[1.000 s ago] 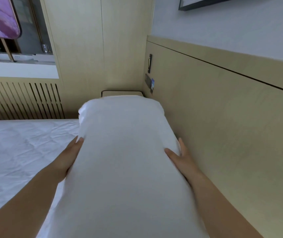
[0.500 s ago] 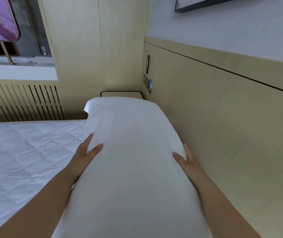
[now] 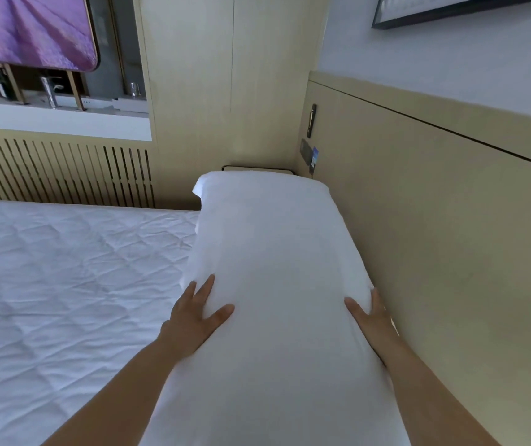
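A long white pillow [image 3: 273, 252] lies along the wooden headboard [image 3: 434, 252], on a bed with a white quilted mattress cover [image 3: 64, 284]. My left hand [image 3: 196, 317] presses flat on the pillow's left side, fingers spread and straight. On the pillow's right side, my right hand [image 3: 370, 320] rests with straight fingers, squeezed between the pillow and the headboard. Part of its fingers is hidden behind the pillow's bulge.
A small bedside table [image 3: 257, 169] stands beyond the pillow's far end, in the corner. Switch panels [image 3: 309, 146] sit on the headboard above it. A slatted radiator cover [image 3: 64, 172] runs along the far wall, below a sill. A framed picture [image 3: 450, 8] hangs above the headboard.
My left hand has slid from the pillow's left edge up onto its top, with fingers spread. The pillow has shifted slightly right toward the headboard. My right hand stays at the pillow's right side.
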`<action>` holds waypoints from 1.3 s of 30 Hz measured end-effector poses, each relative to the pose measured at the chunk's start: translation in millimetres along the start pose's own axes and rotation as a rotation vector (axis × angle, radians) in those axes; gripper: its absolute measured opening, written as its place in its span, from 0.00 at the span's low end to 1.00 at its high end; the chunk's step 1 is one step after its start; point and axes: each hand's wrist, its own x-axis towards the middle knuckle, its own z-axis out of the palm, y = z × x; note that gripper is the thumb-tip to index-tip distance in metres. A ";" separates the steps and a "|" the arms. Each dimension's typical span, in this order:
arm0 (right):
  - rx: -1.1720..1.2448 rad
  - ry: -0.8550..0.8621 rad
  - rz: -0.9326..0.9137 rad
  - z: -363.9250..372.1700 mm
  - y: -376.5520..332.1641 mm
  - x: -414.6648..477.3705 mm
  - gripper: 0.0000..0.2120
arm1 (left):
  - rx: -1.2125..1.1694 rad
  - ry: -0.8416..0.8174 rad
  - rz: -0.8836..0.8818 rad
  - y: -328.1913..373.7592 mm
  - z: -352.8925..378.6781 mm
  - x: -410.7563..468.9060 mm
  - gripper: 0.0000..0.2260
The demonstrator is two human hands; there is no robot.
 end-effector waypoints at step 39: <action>-0.037 0.350 0.151 9.6 55.6 -105.6 0.38 | -0.316 0.172 0.006 -47.5 9.0 -93.2 0.47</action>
